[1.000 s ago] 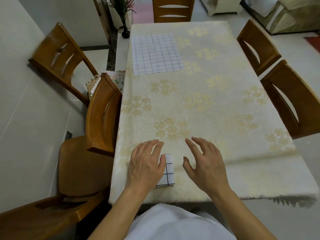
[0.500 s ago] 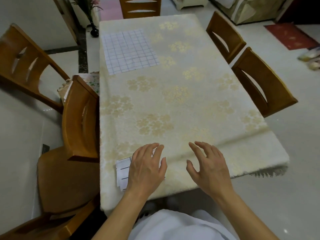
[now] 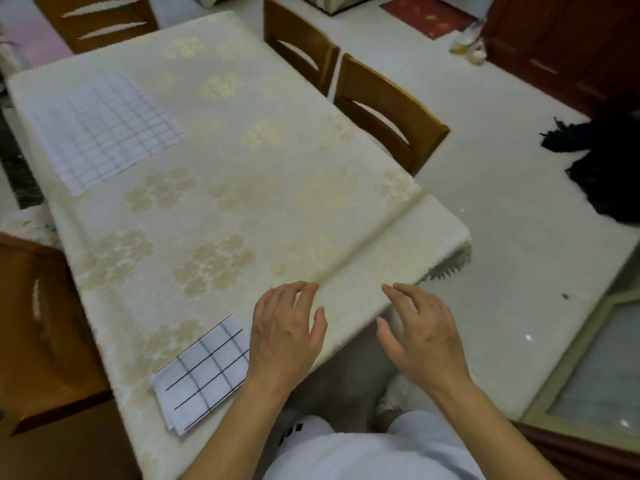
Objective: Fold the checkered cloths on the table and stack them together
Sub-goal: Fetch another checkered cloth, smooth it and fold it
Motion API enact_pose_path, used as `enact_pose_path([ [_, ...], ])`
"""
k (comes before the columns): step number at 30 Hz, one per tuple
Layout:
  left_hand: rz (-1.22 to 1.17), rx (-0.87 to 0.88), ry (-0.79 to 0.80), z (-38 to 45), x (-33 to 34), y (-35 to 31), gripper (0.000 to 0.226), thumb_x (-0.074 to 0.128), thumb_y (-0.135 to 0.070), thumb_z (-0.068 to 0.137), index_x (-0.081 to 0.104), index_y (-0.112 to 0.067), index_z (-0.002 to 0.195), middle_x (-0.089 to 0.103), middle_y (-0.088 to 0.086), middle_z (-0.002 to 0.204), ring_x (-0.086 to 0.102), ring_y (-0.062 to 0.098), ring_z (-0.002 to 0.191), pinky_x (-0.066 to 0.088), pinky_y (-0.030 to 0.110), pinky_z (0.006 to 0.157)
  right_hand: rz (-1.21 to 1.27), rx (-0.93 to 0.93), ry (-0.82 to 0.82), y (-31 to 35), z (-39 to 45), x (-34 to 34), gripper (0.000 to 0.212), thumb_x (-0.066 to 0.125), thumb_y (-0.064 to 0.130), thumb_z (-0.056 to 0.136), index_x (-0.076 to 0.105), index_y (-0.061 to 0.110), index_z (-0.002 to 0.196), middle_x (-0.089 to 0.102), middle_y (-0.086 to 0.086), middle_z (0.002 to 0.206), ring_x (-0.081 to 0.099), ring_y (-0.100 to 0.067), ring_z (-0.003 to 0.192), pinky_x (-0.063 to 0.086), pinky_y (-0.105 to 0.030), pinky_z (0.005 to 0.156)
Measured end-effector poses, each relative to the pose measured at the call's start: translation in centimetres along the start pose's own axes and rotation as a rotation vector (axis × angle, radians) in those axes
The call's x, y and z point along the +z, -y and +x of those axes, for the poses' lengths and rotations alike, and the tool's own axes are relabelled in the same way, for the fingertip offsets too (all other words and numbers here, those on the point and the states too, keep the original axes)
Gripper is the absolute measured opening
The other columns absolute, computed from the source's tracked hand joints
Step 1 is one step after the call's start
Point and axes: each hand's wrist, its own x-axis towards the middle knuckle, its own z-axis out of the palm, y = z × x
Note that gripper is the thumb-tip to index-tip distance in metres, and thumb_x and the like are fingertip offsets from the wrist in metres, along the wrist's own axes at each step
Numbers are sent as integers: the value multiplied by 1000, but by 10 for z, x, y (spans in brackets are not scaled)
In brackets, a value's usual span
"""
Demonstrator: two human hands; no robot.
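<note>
A small folded white cloth with dark check lines (image 3: 202, 374) lies near the table's front edge, just left of my left hand. My left hand (image 3: 285, 332) hovers beside it with relaxed fingers and holds nothing. To its right my right hand (image 3: 420, 336) floats past the table's near corner, fingers loose and empty. A second checkered cloth (image 3: 100, 131) lies spread flat at the far left of the table.
The table (image 3: 242, 174) wears a cream tablecloth with gold flowers. Wooden chairs stand at the right side (image 3: 388, 112), the far end (image 3: 100, 19) and the left (image 3: 41, 327). A dark heap (image 3: 602, 161) lies on the floor at right.
My left hand has lifted off the folded cloth and moved right, leaving the cloth fully uncovered. The view has swung to the right, and my right hand now hangs beyond the table corner.
</note>
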Motion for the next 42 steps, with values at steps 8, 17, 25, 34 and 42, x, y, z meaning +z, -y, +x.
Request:
enact_pose_path([
  [8, -37, 159, 98, 62, 50, -119, 37, 46, -36, 93, 63, -20, 122, 66, 0, 117, 60, 23, 107, 47, 41, 94, -9, 216, -66, -120, -14, -37, 47, 63, 31, 89, 59, 15, 133, 60, -4, 125, 57, -22, 114, 48, -50, 100],
  [17, -47, 193, 145, 136, 133, -288, 38, 51, -34, 93, 60, -18, 126, 65, 7, 121, 60, 27, 110, 50, 46, 95, -20, 325, -132, -299, -11, -108, 47, 50, 36, 90, 60, 15, 131, 62, -4, 122, 58, -22, 111, 47, -47, 100],
  [25, -56, 269, 190, 171, 172, -388, 41, 50, -35, 94, 61, -17, 128, 65, 7, 122, 60, 26, 111, 47, 43, 98, 16, 405, -194, -387, -3, -148, 45, 51, 35, 89, 63, 15, 128, 62, -3, 122, 56, -21, 110, 47, -47, 100],
  [34, -26, 324, 170, 249, 232, -423, 36, 53, -31, 96, 60, -18, 128, 65, 5, 119, 58, 24, 109, 46, 38, 93, 46, 514, -166, -450, 33, -145, 48, 46, 39, 90, 62, 17, 129, 61, -1, 124, 55, -20, 113, 46, -47, 102],
  [42, -31, 253, 130, 379, 289, -436, 37, 50, -32, 96, 60, -17, 128, 65, 5, 119, 59, 24, 108, 50, 42, 90, 14, 395, -147, -524, 182, -145, 46, 46, 37, 88, 64, 16, 125, 63, -1, 120, 53, -17, 110, 47, -46, 101],
])
